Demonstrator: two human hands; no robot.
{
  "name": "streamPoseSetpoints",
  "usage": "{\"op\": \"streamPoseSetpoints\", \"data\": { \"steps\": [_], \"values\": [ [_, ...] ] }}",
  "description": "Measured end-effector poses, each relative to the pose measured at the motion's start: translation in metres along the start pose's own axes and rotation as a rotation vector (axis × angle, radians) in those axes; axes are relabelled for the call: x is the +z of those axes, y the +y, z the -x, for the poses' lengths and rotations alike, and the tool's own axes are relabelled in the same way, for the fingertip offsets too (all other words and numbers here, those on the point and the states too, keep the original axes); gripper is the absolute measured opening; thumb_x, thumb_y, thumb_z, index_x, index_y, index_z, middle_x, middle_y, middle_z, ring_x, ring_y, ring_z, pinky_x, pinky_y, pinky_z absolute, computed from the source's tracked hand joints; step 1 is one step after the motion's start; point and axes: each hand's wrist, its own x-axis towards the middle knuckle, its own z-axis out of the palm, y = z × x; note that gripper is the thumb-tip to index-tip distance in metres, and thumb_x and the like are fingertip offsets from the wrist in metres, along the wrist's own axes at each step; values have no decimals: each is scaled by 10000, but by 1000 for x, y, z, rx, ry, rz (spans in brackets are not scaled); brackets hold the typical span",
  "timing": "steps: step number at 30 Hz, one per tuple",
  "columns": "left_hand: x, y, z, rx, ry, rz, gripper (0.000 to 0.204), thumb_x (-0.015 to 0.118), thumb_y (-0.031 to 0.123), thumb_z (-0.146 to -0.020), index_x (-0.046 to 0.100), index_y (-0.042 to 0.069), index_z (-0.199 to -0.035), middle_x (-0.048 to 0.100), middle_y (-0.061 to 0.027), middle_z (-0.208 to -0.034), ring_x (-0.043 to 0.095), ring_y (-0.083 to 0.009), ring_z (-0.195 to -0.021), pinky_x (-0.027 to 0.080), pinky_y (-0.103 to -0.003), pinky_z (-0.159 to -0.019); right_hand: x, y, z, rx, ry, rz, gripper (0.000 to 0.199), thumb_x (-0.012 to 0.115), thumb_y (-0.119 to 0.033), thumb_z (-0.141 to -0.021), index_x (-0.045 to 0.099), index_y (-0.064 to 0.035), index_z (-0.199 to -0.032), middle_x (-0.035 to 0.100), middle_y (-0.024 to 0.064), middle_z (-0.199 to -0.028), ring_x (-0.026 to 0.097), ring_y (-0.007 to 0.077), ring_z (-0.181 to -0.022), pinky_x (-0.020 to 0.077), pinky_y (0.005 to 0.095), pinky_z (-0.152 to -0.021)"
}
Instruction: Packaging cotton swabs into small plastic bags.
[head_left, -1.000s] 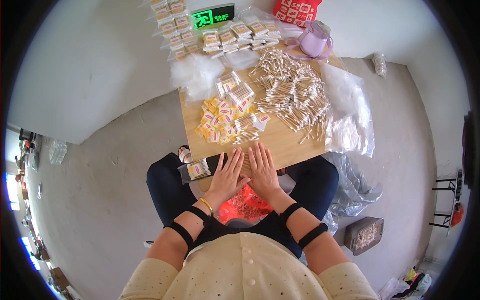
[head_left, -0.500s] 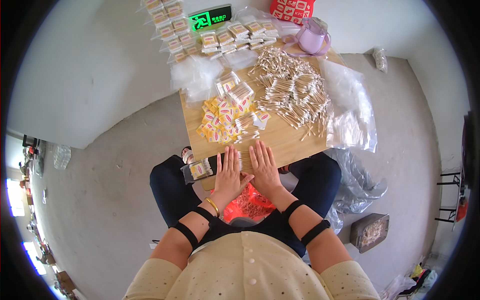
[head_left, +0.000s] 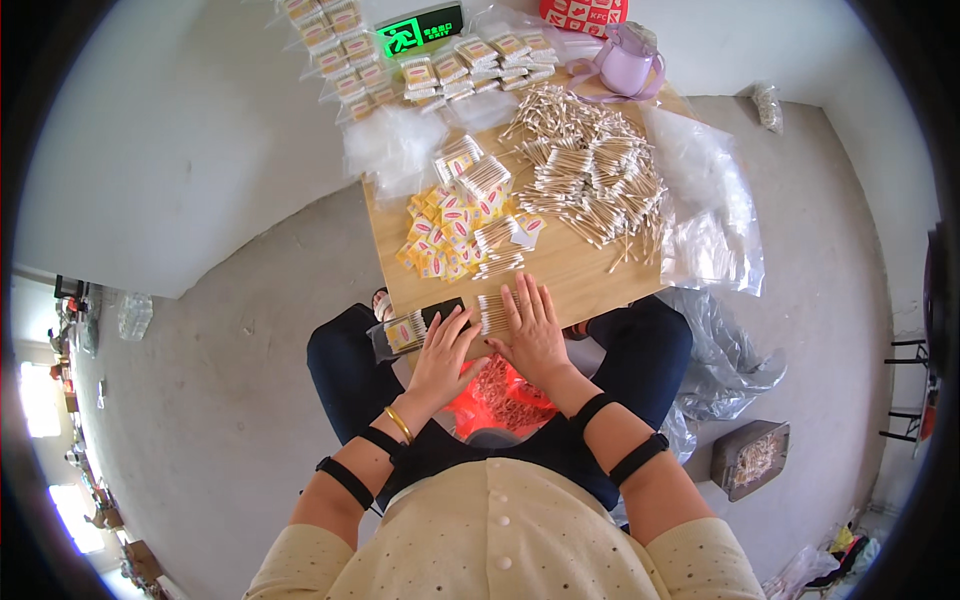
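Note:
A flat row of cotton swabs (head_left: 490,314) lies at the near edge of the wooden table. My right hand (head_left: 538,335) rests flat on the right end of that row, fingers stretched out. My left hand (head_left: 442,352) is open at the table edge, its fingertips touching a black strip (head_left: 440,311). Beside it, a clear bag (head_left: 404,334) holds swabs and a yellow-and-white card. Farther up lie a pile of yellow-and-white cards (head_left: 440,232) and small bundles of swabs (head_left: 497,238). The large heap of loose cotton swabs (head_left: 590,180) covers the table's right side.
Packed swab bags (head_left: 480,62) are stacked at the back by a green lit sign (head_left: 420,33). A lilac pouch (head_left: 626,68) stands at the far right. Clear plastic bags (head_left: 712,230) hang over the right edge. Below the table edge is a red bag (head_left: 495,395) of swabs.
My left hand has drawn back and left from the row of swabs, its fingers now bent over the black strip. My right hand stays on the row, and more swabs show between the hands.

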Motion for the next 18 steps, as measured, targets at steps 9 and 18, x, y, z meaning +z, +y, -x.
{"op": "streamPoseSetpoints", "data": {
  "steps": [9,18],
  "values": [
    [-2,4,9,-24,-18,81,589,690,352,-938,512,61,-1418,414,-163,-1543,366,-340,-1471,239,-518,-1241,2,0,1,-16,13,-3,952,538,-610,-952,204,0,-1602,133,252,-1673,97,384,-1570,104,508,-1273],
    [4,4,10,-29,-4,56,646,705,370,-924,477,60,-1443,406,-156,-1532,350,-342,-1474,212,-544,-1244,3,1,0,-19,22,-3,945,531,-610,-956,210,-1,-1602,135,254,-1673,105,381,-1569,104,506,-1273]
  ]
}}
